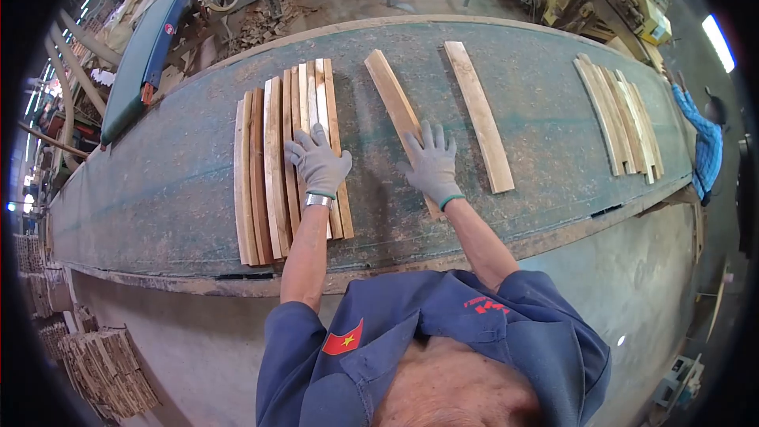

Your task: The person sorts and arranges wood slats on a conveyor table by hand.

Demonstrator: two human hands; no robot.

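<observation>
Dusty green conveyor belt, workshop machinery behind. Left hand flat, open on the slat stack; right hand flat, open on a single slat, gripping nothing.

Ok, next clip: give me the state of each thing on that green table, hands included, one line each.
Left hand: gloved, flat on the slat row, open.
Right hand: gloved, flat on a single slat, open.
Slat row: side by side, lying flat.
Single slat: flat, angled, under the right hand.
Second slat: flat, untouched.
Far stack: flat, fanned, untouched.
Table: dusty.
</observation>
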